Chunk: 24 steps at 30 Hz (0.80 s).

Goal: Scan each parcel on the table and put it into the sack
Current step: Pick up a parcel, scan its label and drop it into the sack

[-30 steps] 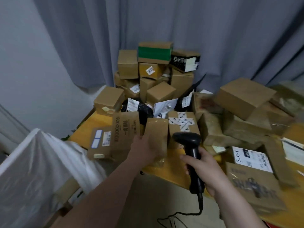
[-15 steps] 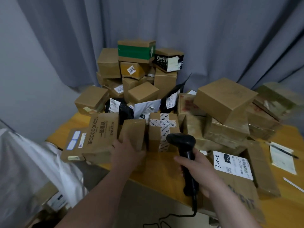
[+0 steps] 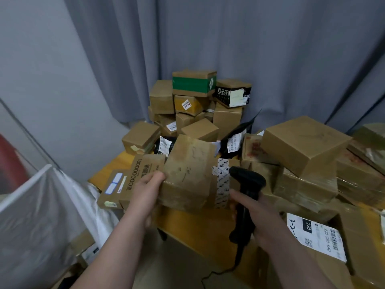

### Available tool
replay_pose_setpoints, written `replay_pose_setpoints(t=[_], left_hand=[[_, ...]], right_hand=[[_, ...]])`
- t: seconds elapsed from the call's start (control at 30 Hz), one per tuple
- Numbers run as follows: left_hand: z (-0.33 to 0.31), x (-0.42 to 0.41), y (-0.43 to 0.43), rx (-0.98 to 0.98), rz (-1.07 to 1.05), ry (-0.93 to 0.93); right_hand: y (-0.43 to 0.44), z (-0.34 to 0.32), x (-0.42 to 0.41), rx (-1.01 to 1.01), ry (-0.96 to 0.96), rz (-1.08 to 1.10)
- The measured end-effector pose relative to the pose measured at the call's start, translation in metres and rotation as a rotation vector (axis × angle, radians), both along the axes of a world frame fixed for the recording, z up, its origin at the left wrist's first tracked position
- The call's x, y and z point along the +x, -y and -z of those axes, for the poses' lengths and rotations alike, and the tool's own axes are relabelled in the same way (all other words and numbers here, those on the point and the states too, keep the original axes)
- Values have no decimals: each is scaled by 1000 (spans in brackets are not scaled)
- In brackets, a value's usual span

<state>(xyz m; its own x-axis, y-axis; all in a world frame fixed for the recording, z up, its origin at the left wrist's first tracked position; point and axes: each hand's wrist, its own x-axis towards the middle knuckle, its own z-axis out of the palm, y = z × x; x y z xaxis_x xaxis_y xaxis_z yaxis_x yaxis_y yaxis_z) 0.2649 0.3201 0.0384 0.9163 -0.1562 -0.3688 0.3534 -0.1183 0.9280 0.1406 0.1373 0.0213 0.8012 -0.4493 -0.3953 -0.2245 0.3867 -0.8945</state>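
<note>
The left hand (image 3: 145, 190) holds a plain brown cardboard parcel (image 3: 187, 174) in its grip, thumb on the top face, tilted above the near edge of the yellow table (image 3: 187, 228). The right hand (image 3: 264, 222) is closed around the handle of a black barcode scanner (image 3: 245, 184), just right of the parcel. The white sack (image 3: 41, 215) stands open at lower left, beside the table. More parcels are stacked behind.

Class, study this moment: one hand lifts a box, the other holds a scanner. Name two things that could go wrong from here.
1. The face of the brown box turned toward us shows no barcode, so the scanner may not read it.
2. The left hand holds the box by one edge only; that grip may slip before the white sack.
</note>
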Motion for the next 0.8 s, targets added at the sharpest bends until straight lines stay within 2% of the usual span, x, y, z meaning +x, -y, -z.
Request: replay_pose_setpoints(t=[0.13,0.3,0.57,0.8], left_hand=[[-10,-7,15,-227,76,-94],[-11,-12,33,-368,178,-174],[-12,-10,50,-384,505,-62],[-20,-2,60,-386,627,-77]], right_hand=[[7,-9,1,99,73,89],[14,-23,-1,113,127,100],[30,-38,-14,56,175,113],[41,-42,-16,38,216,76]])
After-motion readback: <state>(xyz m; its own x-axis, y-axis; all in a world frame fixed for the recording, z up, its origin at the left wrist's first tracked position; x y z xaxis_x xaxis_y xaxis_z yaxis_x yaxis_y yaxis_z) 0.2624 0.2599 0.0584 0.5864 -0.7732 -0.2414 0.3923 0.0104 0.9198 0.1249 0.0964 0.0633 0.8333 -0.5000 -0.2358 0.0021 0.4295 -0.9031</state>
